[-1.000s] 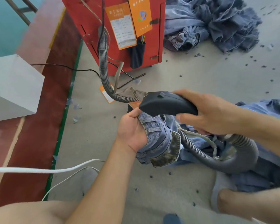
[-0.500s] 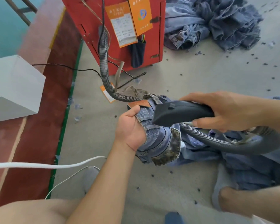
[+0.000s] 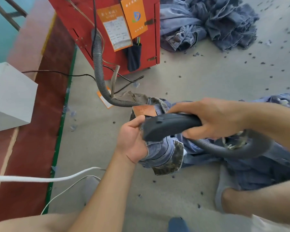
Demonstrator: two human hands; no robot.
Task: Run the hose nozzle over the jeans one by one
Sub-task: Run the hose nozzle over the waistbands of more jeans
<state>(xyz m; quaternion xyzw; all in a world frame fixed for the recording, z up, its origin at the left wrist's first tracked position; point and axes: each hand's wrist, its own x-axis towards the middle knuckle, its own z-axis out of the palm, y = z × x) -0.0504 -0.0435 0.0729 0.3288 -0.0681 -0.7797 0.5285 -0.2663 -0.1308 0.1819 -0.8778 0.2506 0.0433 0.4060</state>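
My left hand grips the waistband of a pair of blue jeans, held up over the floor; a brown leather patch shows at its top. My right hand holds the black hose nozzle, whose tip lies on the denim right beside my left thumb. The grey ribbed hose loops under my right wrist and runs back to the red machine. The rest of the jeans trails right onto a heap of denim.
More jeans lie piled at the back right. A white box stands at the left, and white cords cross the lower left. Black cables run along the floor by the machine. Dark thread bits dot the grey floor. My knees frame the bottom.
The nozzle moved right along the waistband, then came back left and down until it sits against my left thumb. My left hand kept its grip, and the leather patch came into sight.
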